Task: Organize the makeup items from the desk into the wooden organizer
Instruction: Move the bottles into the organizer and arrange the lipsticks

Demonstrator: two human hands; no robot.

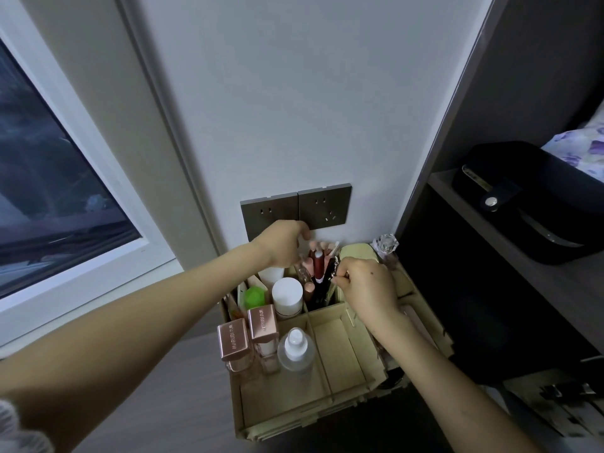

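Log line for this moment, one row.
left hand: over wooden organizer rear, grip hidden | right hand: pinches slim dark item in middle rear compartment | step: placing

**Matt wood, shiny caps**

We see the organizer (343, 377) as pale, matt, bare wood. The two caps (232, 338) have a rose-gold metallic sheen. The jar (287, 297) is smooth white plastic and the bottle (295, 353) is frosted clear. The sockets (295, 209) look satin grey. The case (539, 204) is matt black with a shiny metal snap (491, 201).
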